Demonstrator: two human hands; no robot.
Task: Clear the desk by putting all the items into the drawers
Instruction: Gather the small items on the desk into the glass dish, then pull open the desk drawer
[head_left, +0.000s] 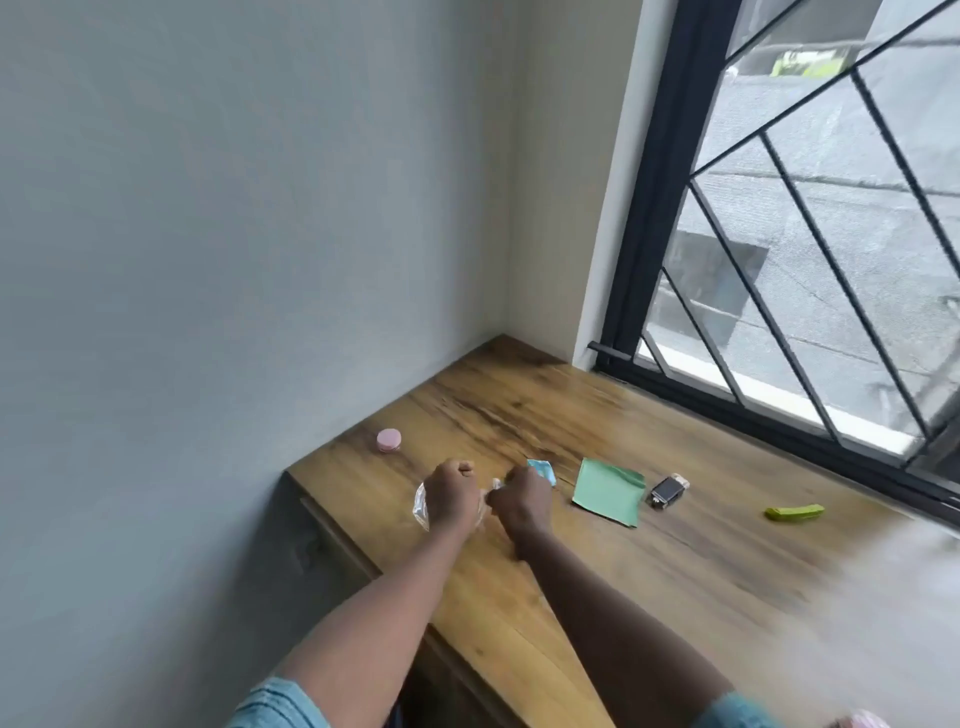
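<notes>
On the wooden desk (597, 545), my left hand (454, 496) curls round a clear plastic bag (422, 506) that sticks out to its left. My right hand (522, 501) grips a light blue packet (543, 470), whose tip shows above its knuckles. Both hands sit close together, almost touching. A pink round jar (388, 440) stands near the wall. A green paper sheet (608, 491), a small dark device (668, 489) and a green stapler-like object (794, 512) lie to the right. A drawer front (332, 545) shows below the desk's left edge, partly hidden.
A grey wall runs along the desk's left side. A barred window with a black frame (779, 415) borders the far edge. Something pink and white (857, 719) peeks in at the bottom right corner.
</notes>
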